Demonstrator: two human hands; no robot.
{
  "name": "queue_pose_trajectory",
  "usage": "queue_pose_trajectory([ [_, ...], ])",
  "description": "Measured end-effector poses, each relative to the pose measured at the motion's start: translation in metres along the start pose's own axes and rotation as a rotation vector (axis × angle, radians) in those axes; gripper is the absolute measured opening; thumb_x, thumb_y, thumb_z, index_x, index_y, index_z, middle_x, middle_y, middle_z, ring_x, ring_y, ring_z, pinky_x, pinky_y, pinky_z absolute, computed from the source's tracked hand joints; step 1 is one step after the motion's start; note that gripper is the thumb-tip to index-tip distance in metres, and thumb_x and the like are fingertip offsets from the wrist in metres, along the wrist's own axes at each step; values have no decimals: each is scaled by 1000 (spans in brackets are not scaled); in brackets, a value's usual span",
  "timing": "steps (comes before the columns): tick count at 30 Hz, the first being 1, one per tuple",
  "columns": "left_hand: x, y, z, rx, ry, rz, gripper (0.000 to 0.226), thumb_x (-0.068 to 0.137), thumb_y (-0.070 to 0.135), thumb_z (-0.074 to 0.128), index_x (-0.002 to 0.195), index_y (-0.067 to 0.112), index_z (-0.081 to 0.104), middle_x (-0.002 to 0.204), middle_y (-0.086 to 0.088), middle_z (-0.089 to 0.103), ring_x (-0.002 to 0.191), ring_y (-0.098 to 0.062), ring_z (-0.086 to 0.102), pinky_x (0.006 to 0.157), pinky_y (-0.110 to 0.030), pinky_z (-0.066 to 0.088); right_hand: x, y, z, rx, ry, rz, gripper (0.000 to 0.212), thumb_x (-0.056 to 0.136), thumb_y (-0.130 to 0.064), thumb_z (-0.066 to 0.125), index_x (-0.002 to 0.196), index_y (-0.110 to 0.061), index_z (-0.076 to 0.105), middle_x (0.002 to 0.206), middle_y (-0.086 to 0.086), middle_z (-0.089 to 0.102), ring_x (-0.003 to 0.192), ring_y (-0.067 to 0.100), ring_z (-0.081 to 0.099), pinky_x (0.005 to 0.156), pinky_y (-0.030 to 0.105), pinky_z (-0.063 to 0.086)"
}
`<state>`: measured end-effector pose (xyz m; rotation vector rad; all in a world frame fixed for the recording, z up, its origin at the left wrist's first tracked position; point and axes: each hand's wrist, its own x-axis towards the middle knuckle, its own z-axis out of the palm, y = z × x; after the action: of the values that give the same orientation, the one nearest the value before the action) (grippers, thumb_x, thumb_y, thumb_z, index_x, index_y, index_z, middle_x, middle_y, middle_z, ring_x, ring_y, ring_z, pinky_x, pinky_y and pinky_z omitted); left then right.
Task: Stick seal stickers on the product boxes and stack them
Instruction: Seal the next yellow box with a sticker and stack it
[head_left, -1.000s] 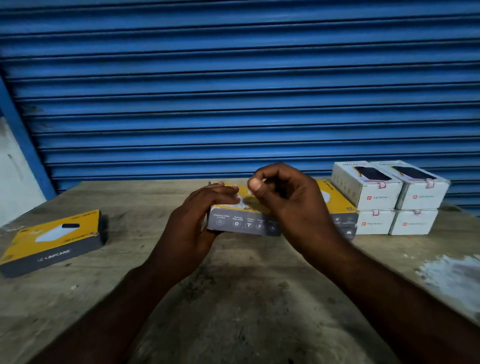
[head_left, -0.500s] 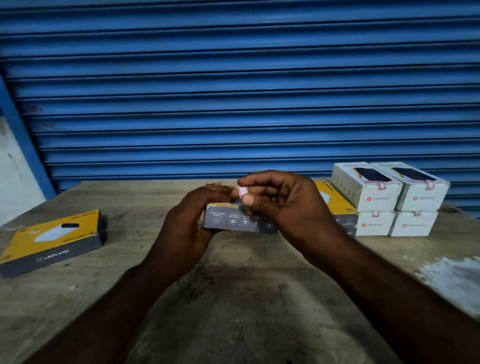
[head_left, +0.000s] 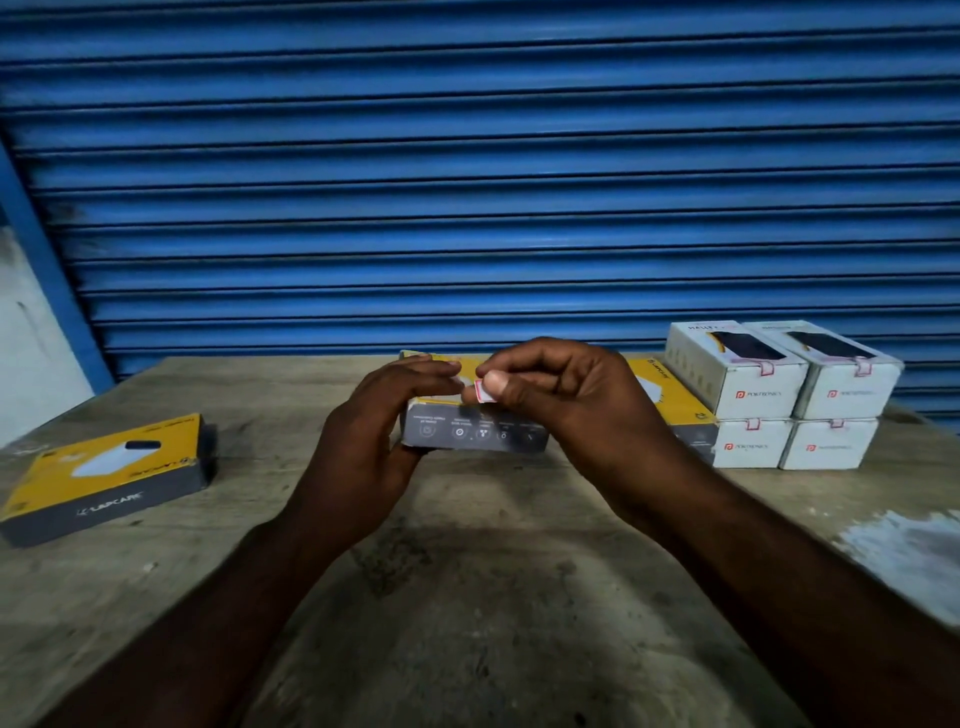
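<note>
Since a second ago the right hand (head_left: 561, 400) has turned its thumb forward, so the small white seal sticker with a red edge (head_left: 480, 391) now shows. It is pinched between thumb and forefinger at the top front edge of the flat yellow-and-grey cardboard box (head_left: 467, 431). The left hand (head_left: 374, 431) grips that box's left end, mid-way across the worn wooden counter (head_left: 493, 597). Bare counter lies nearer than the hands. A matching yellow box (head_left: 104, 467) lies near the left edge. Four white boxes (head_left: 779, 395), stickers on their flaps, stand stacked two-high at the right.

Bare forearms end in bare hands, left hand (head_left: 363, 452) and right hand (head_left: 566, 400), right thumbnail short.
</note>
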<state>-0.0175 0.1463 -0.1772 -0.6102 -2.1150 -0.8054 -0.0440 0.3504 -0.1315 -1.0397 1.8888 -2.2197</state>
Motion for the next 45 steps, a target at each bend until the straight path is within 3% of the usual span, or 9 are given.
queue_pose_trajectory([
  [5, 0, -4, -1, 8, 33, -20, 36, 87, 14, 71, 122, 18, 63, 132, 6, 62, 127, -13, 56, 104, -43, 47, 0, 1, 1, -88, 0, -53, 12, 89, -1, 65, 84, -10, 73, 99, 9, 76, 101, 21, 71, 92, 32, 54],
  [10, 0, -4, -1, 17, 41, 2, 33, 87, 15, 71, 119, 10, 65, 132, 3, 62, 127, -15, 56, 103, -45, 48, 0, 2, -1, -150, 10, 20, 12, 90, -7, 66, 84, -12, 75, 104, -6, 74, 105, 1, 66, 94, 17, 48],
  [13, 0, -3, 1, -5, 42, 1, 32, 87, 13, 72, 118, 10, 66, 131, 1, 63, 126, -17, 57, 103, -47, 47, 1, 5, -1, -174, 9, 19, 13, 90, -8, 65, 85, -14, 75, 106, -9, 72, 106, -1, 65, 97, 19, 47],
  [22, -4, -3, 9, -139, 25, -93, 42, 84, 17, 75, 124, 13, 63, 129, 1, 64, 123, -20, 60, 96, -52, 52, 2, 10, -2, -209, 21, -7, 10, 90, -8, 66, 89, -8, 76, 111, 2, 73, 106, 4, 66, 98, 22, 49],
  [35, -3, 1, 8, -117, 40, -73, 42, 84, 21, 75, 123, 16, 62, 128, 5, 64, 121, -16, 61, 95, -48, 54, 3, 11, -2, -153, 31, 9, 12, 91, -6, 64, 89, -1, 75, 108, 6, 74, 98, 7, 68, 90, 18, 50],
  [40, -3, 1, 8, -107, 48, -59, 41, 84, 22, 75, 122, 15, 62, 127, 3, 65, 121, -16, 61, 96, -48, 53, 2, 11, -1, -133, 33, 20, 13, 91, -6, 63, 86, -5, 74, 108, 8, 74, 97, 8, 68, 88, 18, 50],
  [45, -3, -1, 8, -115, 43, -52, 39, 85, 18, 75, 121, 11, 63, 129, 1, 64, 122, -18, 60, 97, -50, 52, 3, 13, -1, -106, 67, 30, 18, 93, -11, 61, 98, 1, 74, 107, 11, 75, 99, 17, 69, 92, 27, 52],
])
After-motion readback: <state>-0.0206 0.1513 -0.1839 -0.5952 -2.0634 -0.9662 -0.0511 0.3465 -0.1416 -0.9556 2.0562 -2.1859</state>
